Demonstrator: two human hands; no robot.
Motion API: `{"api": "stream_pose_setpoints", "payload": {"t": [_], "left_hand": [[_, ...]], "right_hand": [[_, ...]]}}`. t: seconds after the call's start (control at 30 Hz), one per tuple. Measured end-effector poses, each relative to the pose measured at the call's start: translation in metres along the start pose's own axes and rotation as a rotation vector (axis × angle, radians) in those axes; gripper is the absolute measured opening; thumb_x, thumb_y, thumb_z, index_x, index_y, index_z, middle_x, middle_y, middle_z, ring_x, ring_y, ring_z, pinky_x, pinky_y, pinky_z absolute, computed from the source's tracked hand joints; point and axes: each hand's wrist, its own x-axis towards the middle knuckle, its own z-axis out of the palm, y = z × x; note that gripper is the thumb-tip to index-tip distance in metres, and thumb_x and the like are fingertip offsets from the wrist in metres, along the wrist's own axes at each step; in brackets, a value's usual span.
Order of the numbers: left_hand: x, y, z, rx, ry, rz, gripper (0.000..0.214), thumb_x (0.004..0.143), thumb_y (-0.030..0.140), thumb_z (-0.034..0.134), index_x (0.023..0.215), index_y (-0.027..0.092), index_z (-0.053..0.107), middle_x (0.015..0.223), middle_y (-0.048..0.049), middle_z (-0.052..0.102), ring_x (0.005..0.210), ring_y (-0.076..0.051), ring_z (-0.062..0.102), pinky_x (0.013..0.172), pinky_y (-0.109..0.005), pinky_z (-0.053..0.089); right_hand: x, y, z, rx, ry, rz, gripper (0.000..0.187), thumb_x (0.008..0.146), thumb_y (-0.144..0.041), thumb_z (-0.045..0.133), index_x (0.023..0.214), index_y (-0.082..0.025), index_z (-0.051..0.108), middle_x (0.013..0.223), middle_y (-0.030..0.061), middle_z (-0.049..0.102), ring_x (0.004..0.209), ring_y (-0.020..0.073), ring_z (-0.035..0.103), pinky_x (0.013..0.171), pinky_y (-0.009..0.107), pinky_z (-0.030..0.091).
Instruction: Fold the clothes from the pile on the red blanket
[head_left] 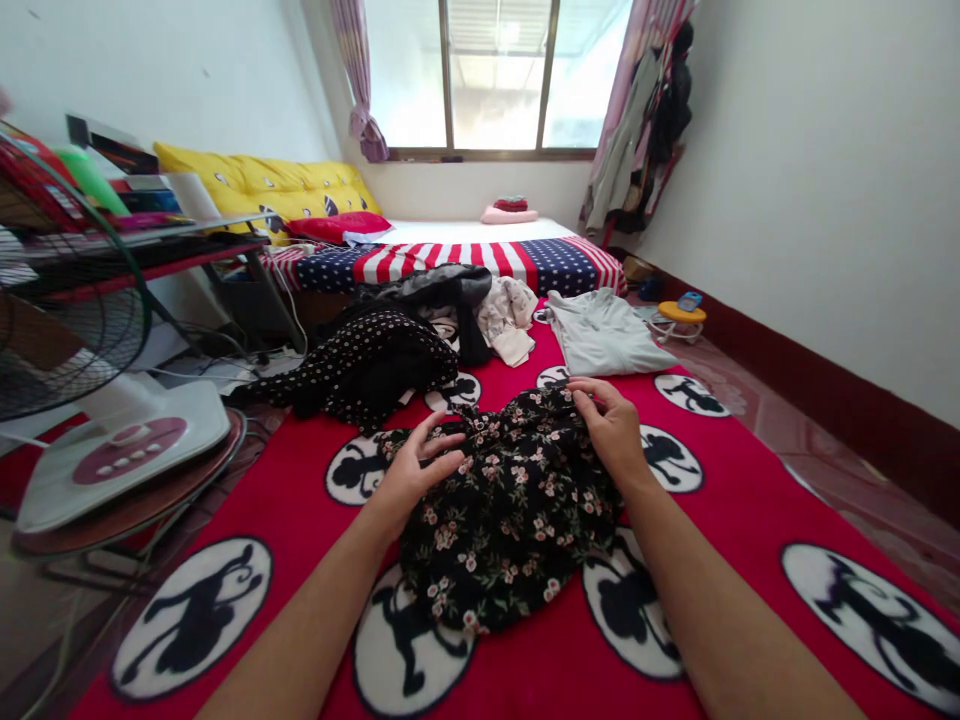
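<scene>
Floral garment (pixel 510 500), right hand (pixel 613 425) at edge, blanket (pixel 739 545) around

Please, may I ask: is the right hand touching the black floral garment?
Touching. The head view shows it: the right hand has its thumb and fingers at the upper right edge of the black floral garment, with no gap visible.

On the red monkey-print cloth blanket (pixel 300 520), the black floral cloth garment (pixel 510 500) lies midway between the left and right edges, between my left hand (pixel 420 462) and right hand (pixel 611 425). Behind it, the heap of crumpled dark and pale clothes (pixel 375 350) spreads over the far left corner; the light-grey flat fabric top (pixel 607 335) lies at the far right corner. Past the far edge stands the flag-patterned bed (pixel 450 262).
</scene>
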Motion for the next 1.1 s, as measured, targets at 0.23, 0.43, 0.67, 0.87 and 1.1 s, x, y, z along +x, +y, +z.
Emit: {"api": "stream_pose_setpoints", "payload": {"t": [0.23,0.43,0.67,0.87,1.1], "left_hand": [[-0.007,0.003,0.003,0.113,-0.191,-0.090,0.080,0.070,0.040,0.079,0.141,0.023,0.046,0.101,-0.0073,0.071,0.093,-0.024,0.068,0.085,-0.037,0.051],[0.000,0.003,-0.008,0.501,0.016,0.226,0.026,0.073,0.042,0.070,0.086,0.020,0.076,0.112,-0.0105,0.067,0.113,-0.031,0.058,0.102,-0.045,0.042],[0.002,-0.014,0.005,0.542,-0.048,0.255,0.059,0.074,0.038,0.072,0.128,0.022,0.056,0.121,-0.0113,0.064,0.117,-0.028,0.057,0.102,-0.045,0.043],[0.000,-0.018,0.013,0.693,-0.131,0.302,0.057,0.069,0.029,0.076,0.123,0.024,0.060,0.117,-0.0079,0.065,0.110,-0.027,0.059,0.097,-0.039,0.043],[0.000,-0.014,0.008,0.726,-0.020,0.339,0.017,0.063,0.020,0.072,0.080,0.019,0.067,0.075,0.0010,0.066,0.073,-0.018,0.059,0.070,-0.027,0.044]], "right_hand": [[0.013,0.021,-0.021,0.261,-0.222,0.526,0.051,0.067,-0.049,0.071,0.105,-0.014,0.070,0.068,0.0013,0.065,0.048,0.0119,0.051,0.046,0.024,0.039],[0.015,0.034,-0.031,0.099,-0.041,0.394,0.039,0.057,-0.045,0.078,0.083,-0.015,0.073,0.068,0.0041,0.069,0.054,0.0146,0.057,0.051,0.026,0.043],[0.007,0.033,-0.026,0.128,-0.422,0.414,0.034,0.055,-0.033,0.077,0.083,-0.015,0.072,0.078,0.0070,0.073,0.073,0.0251,0.067,0.069,0.038,0.054],[-0.020,-0.016,0.000,0.242,-0.753,0.252,0.048,0.061,-0.027,0.078,0.108,-0.022,0.070,0.101,0.0029,0.072,0.105,0.0257,0.063,0.095,0.041,0.050],[-0.011,-0.011,0.000,0.070,-0.526,0.208,0.025,0.067,-0.038,0.071,0.076,-0.015,0.067,0.074,0.0039,0.068,0.077,0.0231,0.063,0.072,0.036,0.053]]}}
